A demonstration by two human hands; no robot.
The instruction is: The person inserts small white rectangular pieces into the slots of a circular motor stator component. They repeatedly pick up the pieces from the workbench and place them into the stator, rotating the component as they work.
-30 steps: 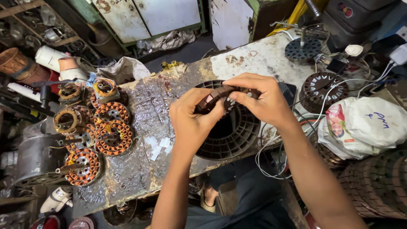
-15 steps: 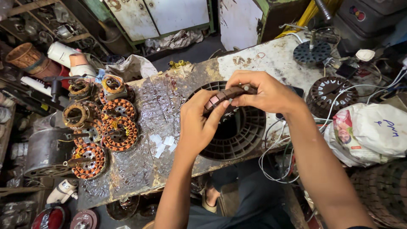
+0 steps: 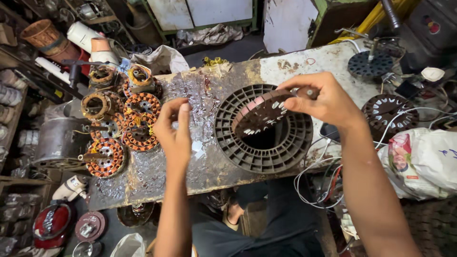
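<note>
Copper-wound orange motor stators (image 3: 121, 126) clustered on worn grey desk (image 3: 209, 95) at left; white printed plastic bag (image 3: 423, 162) right; woven brown basket (image 3: 40, 33) far left.

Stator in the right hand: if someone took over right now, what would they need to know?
Right hand grips the dark round stator, tilted above the grey ribbed plastic disc on the worn workbench. Left hand hovers over the bench, fingers raised, holding nothing visible. Copper-wound stators sit grouped at the bench's left. Stator slots appear empty; no winding on it yet.
</note>
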